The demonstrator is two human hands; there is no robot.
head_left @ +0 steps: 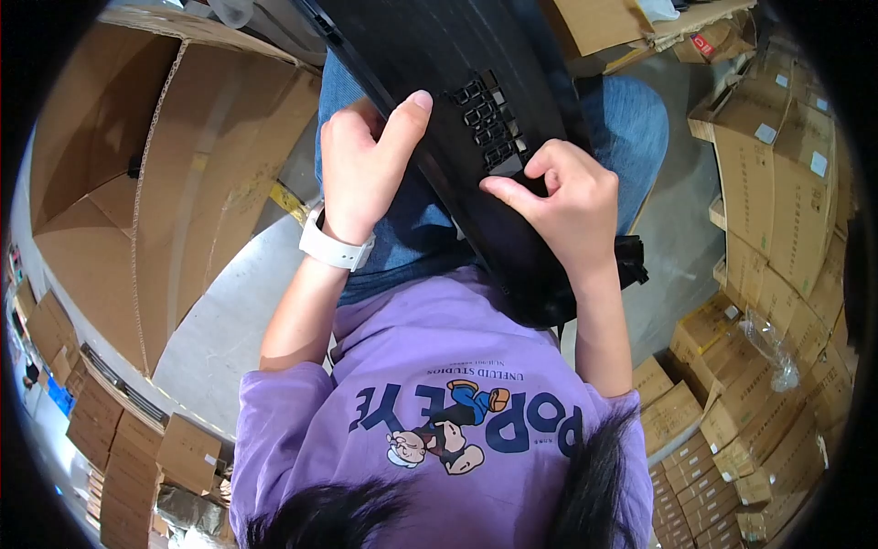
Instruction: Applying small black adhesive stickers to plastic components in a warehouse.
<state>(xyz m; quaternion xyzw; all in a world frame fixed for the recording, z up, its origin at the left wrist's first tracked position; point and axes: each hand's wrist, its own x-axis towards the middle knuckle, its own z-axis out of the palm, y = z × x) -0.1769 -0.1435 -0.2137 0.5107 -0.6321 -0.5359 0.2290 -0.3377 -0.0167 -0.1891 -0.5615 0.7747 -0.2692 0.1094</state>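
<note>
A long black plastic panel (430, 55) lies slantwise across my lap, its near end against my purple shirt. Several rectangular cutouts (485, 117) with small clip-like frames run along its middle. My left hand (366, 160) is closed over the panel's left edge, thumb on top and fingers out of sight beneath. My right hand (572, 197) is curled over the panel at the near end of the cutouts, thumb and index finger bent toward each other. Whatever lies between those fingers is hidden. A white-strapped watch (335, 245) is on my left wrist.
A big opened cardboard carton (219, 174) stands close on my left. Stacked cartons (777, 192) rise on the right, with clear plastic wrap (768, 352) hanging there. A cardboard-topped surface (604, 23) is at the far right. More cartons (119, 457) sit at lower left.
</note>
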